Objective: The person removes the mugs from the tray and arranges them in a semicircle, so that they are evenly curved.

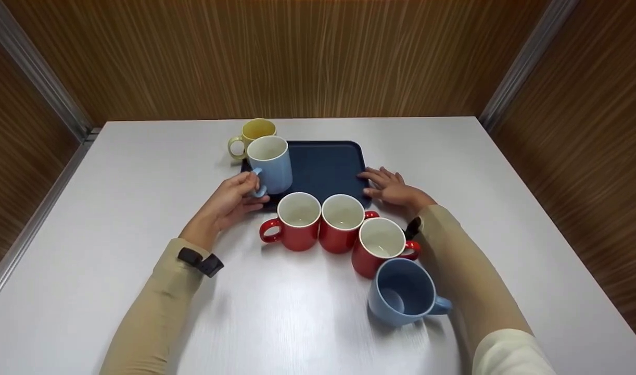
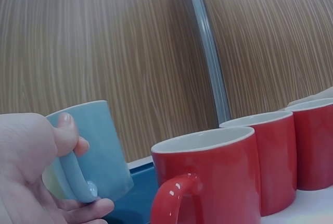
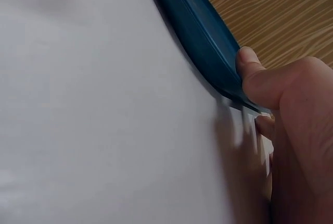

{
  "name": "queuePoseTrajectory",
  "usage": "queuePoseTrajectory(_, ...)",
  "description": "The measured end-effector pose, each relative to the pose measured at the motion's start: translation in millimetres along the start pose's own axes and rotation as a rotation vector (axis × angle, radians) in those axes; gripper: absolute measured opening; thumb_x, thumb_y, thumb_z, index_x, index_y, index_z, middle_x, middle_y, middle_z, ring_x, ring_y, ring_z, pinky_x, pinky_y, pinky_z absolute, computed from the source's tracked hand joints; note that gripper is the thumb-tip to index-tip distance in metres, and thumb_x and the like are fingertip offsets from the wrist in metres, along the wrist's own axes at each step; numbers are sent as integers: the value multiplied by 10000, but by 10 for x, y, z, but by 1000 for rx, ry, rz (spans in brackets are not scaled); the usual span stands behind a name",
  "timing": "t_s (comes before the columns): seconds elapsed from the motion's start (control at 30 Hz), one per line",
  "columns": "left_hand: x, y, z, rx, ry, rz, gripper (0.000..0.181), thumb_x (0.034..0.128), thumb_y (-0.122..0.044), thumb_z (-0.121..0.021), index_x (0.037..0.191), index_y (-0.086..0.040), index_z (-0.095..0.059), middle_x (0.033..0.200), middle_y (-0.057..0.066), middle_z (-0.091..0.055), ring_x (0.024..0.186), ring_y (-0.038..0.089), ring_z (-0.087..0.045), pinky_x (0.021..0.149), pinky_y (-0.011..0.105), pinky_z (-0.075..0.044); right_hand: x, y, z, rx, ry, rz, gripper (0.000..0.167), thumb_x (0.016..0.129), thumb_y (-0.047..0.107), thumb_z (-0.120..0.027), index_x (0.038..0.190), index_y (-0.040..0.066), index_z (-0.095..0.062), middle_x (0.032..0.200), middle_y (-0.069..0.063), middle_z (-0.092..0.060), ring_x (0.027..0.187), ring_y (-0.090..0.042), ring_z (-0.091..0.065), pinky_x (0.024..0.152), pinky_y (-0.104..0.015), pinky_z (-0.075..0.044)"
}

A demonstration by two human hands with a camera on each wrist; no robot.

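Observation:
In the head view, my left hand [image 1: 229,202] pinches the handle of a light blue mug [image 1: 274,169] with a white inside, over the left part of a dark blue tray [image 1: 326,166]. The left wrist view shows the thumb on top of that mug's handle [image 2: 77,178]; whether the mug's base touches the tray I cannot tell. At the tray's right edge my right hand [image 1: 391,188] lies with fingers spread. Its thumb [image 3: 252,73] touches the tray's rim [image 3: 208,52] in the right wrist view. Behind the light blue mug is a yellow mug [image 1: 259,128], partly hidden.
In front of the tray, a left red mug [image 1: 300,234], a middle red mug [image 1: 336,237] and a right red mug [image 1: 367,260] stand close together. A darker blue mug [image 1: 396,307] stands nearer, beside my right forearm. A wood-grain wall [image 1: 297,62] rises behind the white table [image 1: 276,312].

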State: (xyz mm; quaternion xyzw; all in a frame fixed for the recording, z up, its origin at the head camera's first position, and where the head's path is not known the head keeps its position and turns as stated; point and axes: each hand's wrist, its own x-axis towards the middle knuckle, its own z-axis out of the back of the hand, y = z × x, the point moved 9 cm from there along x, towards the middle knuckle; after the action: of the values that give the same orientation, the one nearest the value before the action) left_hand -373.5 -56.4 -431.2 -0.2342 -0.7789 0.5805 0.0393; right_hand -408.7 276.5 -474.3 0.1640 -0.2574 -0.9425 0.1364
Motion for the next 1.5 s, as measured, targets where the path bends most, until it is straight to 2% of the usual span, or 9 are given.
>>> queuePoseTrajectory(0.27, -130, -7, 96, 68, -19, -12, 214, 977, -263, -459, 864, -83, -477, 927, 98, -437, 1003, 304, -579, 994, 459, -375, -2, -36, -7, 81, 9, -36, 563, 925, 470, -458, 1445, 322, -302, 1553, 3, -79, 1397, -221, 137, 1066, -480, 165)
queuePoseTrajectory(0.47, -231, -27, 128, 57, -4, -33, 270, 952, -322, -479, 846, -74, -496, 917, 97, -456, 1000, 306, -591, 1006, 487, -351, 0, -47, -24, 102, 7, -32, 552, 928, 455, -465, 1441, 323, -310, 1552, 15, -85, 1397, -210, 133, 1067, -476, 162)
queuePoseTrajectory(0.8, -406, -67, 212, 47, -13, -46, 268, 963, -289, -482, 860, -43, -504, 921, 100, -456, 972, 281, -601, 1007, 478, -355, -18, -54, -13, 178, -14, -79, 530, 915, 464, -489, 1416, 374, -341, 1547, 71, -93, 1396, -172, 134, 1067, -446, 176)
queuePoseTrajectory(0.97, -487, -71, 261, 54, -23, -52, 261, 956, -293, -498, 840, -61, -519, 918, 93, -465, 957, 273, -607, 987, 446, -389, -7, -27, -11, 134, -7, -56, 532, 926, 454, -474, 1427, 351, -329, 1551, 41, -89, 1397, -193, 132, 1066, -455, 176)
queuePoseTrajectory(1.23, -630, -50, 334, 115, -38, -52, 252, 959, -303, -495, 830, -88, -521, 926, 83, -484, 996, 277, -587, 979, 435, -396, 8, 8, -9, 48, 1, -29, 553, 932, 461, -451, 1446, 317, -304, 1554, -17, -80, 1399, -240, 126, 1069, -473, 160)
queuePoseTrajectory(1.5, -808, -44, 388, 138, -46, -76, 257, 968, -290, -481, 826, -80, -517, 946, 91, -496, 984, 264, -581, 961, 429, -413, -5, 5, 11, 67, -3, -42, 543, 926, 467, -452, 1436, 339, -315, 1553, -1, -87, 1398, -235, 126, 1069, -476, 160)
